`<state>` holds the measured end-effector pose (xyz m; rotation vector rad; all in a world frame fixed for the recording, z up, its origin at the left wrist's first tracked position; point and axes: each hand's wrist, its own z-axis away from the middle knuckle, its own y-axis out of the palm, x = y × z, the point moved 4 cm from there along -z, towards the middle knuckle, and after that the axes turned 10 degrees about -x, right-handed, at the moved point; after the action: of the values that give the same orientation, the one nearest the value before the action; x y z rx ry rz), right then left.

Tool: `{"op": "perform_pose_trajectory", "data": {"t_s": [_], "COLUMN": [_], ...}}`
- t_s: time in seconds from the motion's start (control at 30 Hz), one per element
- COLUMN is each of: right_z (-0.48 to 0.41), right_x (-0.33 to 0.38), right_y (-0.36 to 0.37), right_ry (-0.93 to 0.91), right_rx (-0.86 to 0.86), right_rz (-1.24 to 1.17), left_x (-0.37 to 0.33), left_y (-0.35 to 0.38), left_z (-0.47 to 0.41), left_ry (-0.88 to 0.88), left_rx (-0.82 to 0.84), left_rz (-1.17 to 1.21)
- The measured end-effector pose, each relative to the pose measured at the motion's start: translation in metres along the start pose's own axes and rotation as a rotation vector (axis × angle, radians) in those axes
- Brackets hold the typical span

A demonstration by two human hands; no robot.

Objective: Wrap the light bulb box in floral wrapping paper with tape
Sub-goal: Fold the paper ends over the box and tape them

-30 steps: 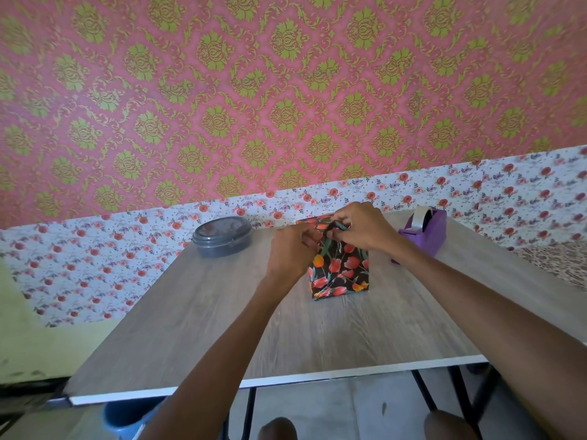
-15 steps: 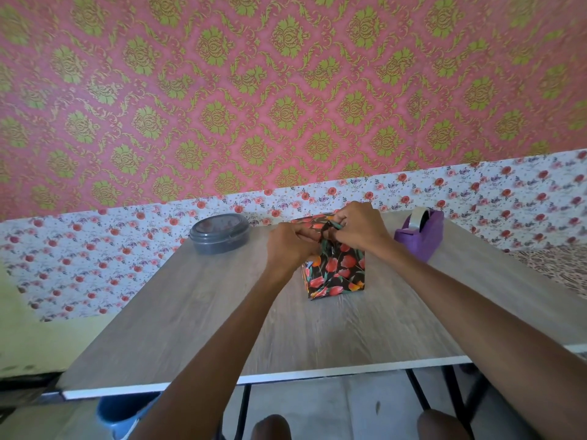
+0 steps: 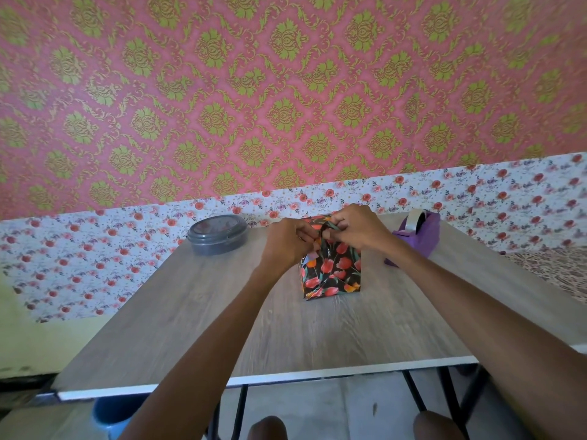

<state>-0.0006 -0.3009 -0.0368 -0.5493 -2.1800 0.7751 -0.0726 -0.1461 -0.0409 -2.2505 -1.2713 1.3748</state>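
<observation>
One wrapped box (image 3: pixel 332 274) is stood mid-counter (image 3: pixel 190 319); its top paper fold is pinched by two hands, left (image 3: pixel 287 241) and right (image 3: pixel 355 228). One tape dispenser (image 3: pixel 419 235) is seen far right, one lidded container (image 3: pixel 217 234) far left.

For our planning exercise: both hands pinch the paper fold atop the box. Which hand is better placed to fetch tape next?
Probably the right hand: the dispenser stands just right of the box, nearest it. The left hand would have to cross the box, and can hold the paper.

Left hand (image 3: pixel 287 241) and right hand (image 3: pixel 357 227) pinch floral wrapping paper (image 3: pixel 333 271) atop the upright box.
</observation>
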Motion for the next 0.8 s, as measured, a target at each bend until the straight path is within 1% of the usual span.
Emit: {"op": "perform_pose_trajectory", "data": {"t_s": [0.07,0.13,0.2,0.27,0.3,0.37,0.47,0.53,0.63,0.7,0.77,0.8], "right_z": [0.0,0.0,0.0,0.0,0.0,0.0,0.0,-0.001,-0.002,-0.001,-0.001,-0.001], "right_x": [-0.001,-0.002,0.0,0.001,0.002,0.007,0.018,0.024,0.026,0.025,0.024,0.024], "right_y": [0.0,0.001,0.001,0.002,0.003,0.007,0.009,0.007,0.007,0.008,0.006,0.005], "right_ry": [0.002,0.008,0.005,0.008,-0.004,-0.07,-0.163,-0.191,-0.154,-0.141,-0.132,-0.13], "right_rx": [0.045,0.056,0.016,-0.063,-0.084,-0.064,-0.01,0.006,0.049,0.075,0.079,0.077], "right_rz": [-0.026,-0.025,-0.018,-0.01,-0.008,-0.032,-0.06,-0.045,-0.025,-0.008,-0.029,-0.05], "left_x": [0.002,0.005,0.005,0.004,0.003,0.0,-0.006,-0.008,-0.003,0.002,0.005,0.006], "left_y": [0.0,-0.001,-0.004,-0.005,-0.005,-0.004,-0.002,-0.002,-0.002,-0.002,-0.005,-0.006], "left_z": [-0.001,-0.002,-0.002,-0.002,-0.001,0.001,0.004,0.005,0.008,0.01,0.011,0.011], "left_ry": [-0.009,-0.015,-0.022,-0.027,-0.027,-0.003,0.06,0.069,0.028,-0.044,-0.073,-0.06], "left_rx": [0.021,0.018,0.016,0.042,0.052,0.049,0.041,0.044,0.077,0.077,0.017,-0.03], "left_rz": [0.023,0.049,0.084,0.082,0.055,-0.044,-0.268,-0.31,-0.219,-0.065,0.027,0.023]}}
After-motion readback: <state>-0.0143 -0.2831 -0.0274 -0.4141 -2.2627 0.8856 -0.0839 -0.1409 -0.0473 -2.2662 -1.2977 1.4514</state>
